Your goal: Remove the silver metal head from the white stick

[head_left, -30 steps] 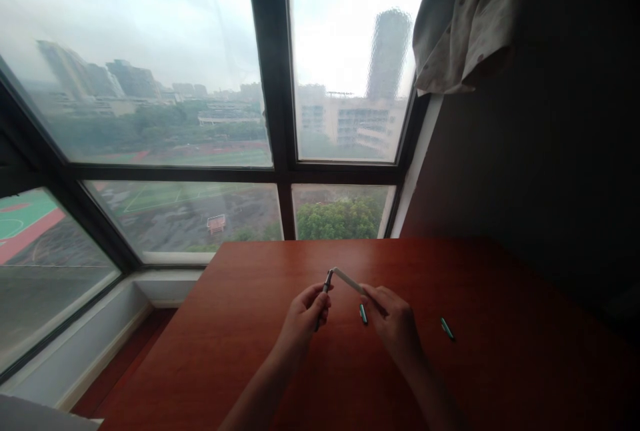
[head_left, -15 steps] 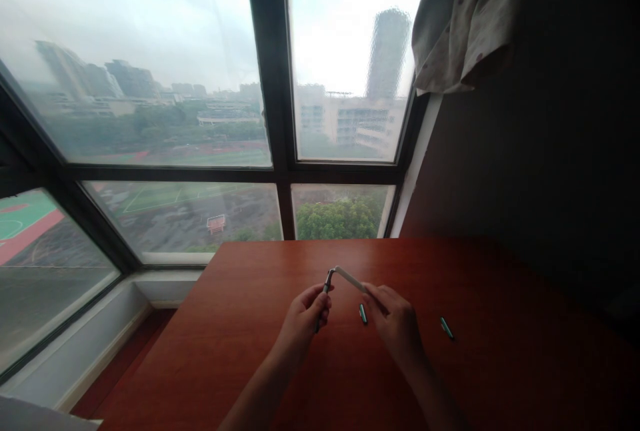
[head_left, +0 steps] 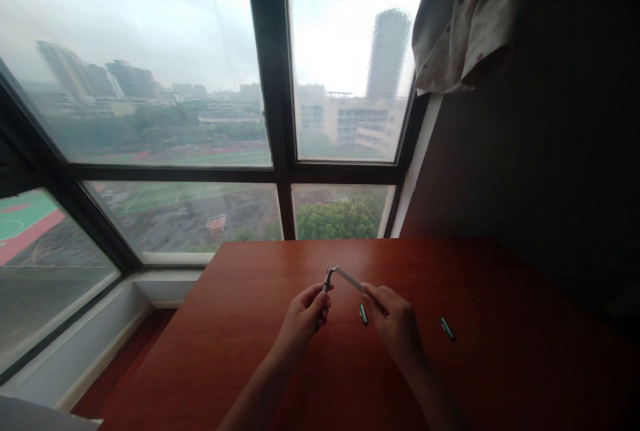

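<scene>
Gripping a pen-like stick (head_left: 327,280) in left hand (head_left: 305,309), pale strip (head_left: 351,279) in right hand (head_left: 395,314), seemingly working their tips together, needing steadiness.

Your strip (head_left: 350,279) is whitish, your table (head_left: 240,331) reddish-brown, the four-o'clock piece (head_left: 447,328) green, the one-o'clock curtain (head_left: 453,37) grey with dark spots.

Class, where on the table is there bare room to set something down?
Free: the table left of the left hand, and the patch between the right green piece and the far edge. Crowded: by the right hand, pale stick, dark tool and left green piece.
</scene>
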`<state>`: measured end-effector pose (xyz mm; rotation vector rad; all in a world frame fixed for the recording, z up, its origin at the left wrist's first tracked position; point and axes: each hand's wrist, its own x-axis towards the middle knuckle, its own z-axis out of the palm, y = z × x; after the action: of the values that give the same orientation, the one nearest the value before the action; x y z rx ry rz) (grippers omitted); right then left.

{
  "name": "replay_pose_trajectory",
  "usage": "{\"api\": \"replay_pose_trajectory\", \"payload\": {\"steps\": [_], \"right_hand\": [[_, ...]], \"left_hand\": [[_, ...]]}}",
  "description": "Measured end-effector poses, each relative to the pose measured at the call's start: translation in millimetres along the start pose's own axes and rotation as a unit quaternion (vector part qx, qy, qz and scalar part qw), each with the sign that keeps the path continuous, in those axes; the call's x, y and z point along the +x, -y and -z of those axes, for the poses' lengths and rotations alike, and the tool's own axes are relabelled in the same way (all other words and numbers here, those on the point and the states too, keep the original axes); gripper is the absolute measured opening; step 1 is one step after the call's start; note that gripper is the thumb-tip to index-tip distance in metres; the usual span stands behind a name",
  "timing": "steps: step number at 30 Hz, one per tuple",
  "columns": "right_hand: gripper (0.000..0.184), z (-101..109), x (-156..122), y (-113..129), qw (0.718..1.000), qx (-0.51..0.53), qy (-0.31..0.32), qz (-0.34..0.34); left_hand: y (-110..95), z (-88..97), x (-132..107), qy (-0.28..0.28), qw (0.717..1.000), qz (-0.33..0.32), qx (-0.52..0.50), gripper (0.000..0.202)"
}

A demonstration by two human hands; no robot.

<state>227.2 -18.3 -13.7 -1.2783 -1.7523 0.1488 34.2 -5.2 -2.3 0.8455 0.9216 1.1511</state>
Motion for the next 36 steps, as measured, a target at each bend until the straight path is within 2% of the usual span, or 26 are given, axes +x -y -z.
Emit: {"api": "replay_pose_trajectory", "payload": {"steps": [22, 30, 36], "right_hand": [[0.027, 1.4, 1.9, -0.2, 0.999, 0.047, 0.003, -0.002], [0.028, 0.0, -0.5, -4.5, 1.0, 0.018, 0.004, -0.007], [0.027, -0.6, 0.4, 1.1, 1.0, 0.023, 0.012, -0.002]], "left_hand": [[-0.3, -2.3, -0.9, -0.002, 1.0, -0.001, 0.012, 0.045], [-1.6, -0.1, -1.0, 0.001, 1.0, -0.005, 0.022, 0.046], [0.4, 0.1, -1.6, 0.003, 1.0, -0.006, 0.021, 0.044]]}}
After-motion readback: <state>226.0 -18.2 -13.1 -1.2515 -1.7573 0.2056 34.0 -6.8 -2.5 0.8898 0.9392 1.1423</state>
